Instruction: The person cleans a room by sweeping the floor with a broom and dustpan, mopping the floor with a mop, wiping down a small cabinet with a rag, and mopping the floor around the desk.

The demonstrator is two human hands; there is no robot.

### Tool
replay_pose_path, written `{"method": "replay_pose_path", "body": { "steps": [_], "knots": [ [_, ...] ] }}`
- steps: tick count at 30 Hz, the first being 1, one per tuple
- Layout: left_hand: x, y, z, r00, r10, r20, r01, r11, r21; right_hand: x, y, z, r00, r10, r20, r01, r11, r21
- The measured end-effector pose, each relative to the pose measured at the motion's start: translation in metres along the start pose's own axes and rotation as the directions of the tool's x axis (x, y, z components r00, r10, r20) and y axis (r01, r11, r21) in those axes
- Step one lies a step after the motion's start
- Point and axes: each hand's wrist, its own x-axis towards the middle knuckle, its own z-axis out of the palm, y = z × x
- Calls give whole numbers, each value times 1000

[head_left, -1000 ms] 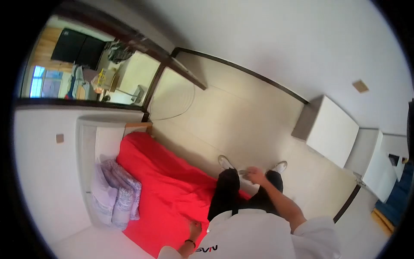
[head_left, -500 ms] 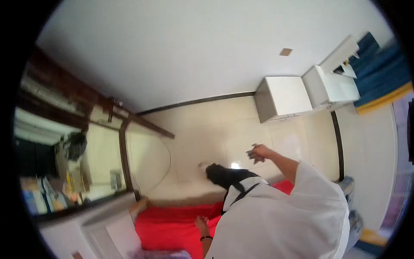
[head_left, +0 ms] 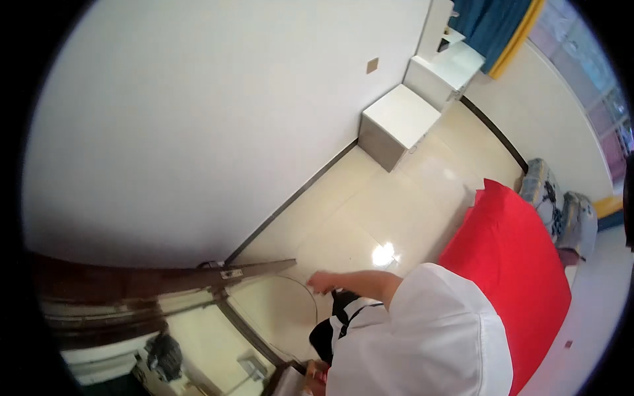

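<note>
My right hand [head_left: 321, 282] reaches out past the white sleeve, in front of the free end of the dark brown door [head_left: 271, 266]. Its fingers are small and blurred, so whether they hold anything does not show. Of my left hand, little can be made out: a tan patch by the white shirt [head_left: 422, 343] at the bottom edge may be the hand or the bed's wooden corner. My dark shoe and trouser leg [head_left: 322, 340] show below the right forearm. The bed with a red cover [head_left: 508, 257] lies on the right.
A white cabinet [head_left: 403, 115] and a white dressing table [head_left: 429, 82] line the wall. Wrapped bundles [head_left: 545, 191] stand beyond the bed. A glossy tiled floor [head_left: 343, 218] runs between wall and bed. Through the doorway, a dark plastic bag [head_left: 164, 356] shows.
My view has turned left towards the door, so the cabinet and bed sit differently in it. My right hand now appears near the door's end; the left wrist with its black band no longer shows clearly.
</note>
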Motion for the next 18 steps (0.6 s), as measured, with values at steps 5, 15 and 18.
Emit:
{"method": "replay_pose_path", "body": {
  "steps": [5, 15, 18],
  "knots": [
    [70, 45, -92, 999, 40, -5, -40, 999, 5, -25, -217, 25, 937, -236, 259, 200, 967, 157],
    [205, 115, -230, 916, 390, 94, -382, 777, 501, 41, -358, 171, 841, -98, 532, -432, 471, 770],
    [247, 132, -252, 985, 173, 17, -168, 924, 344, 140, -383, 184, 810, -62, 583, -541, 305, 784]
  ]
}}
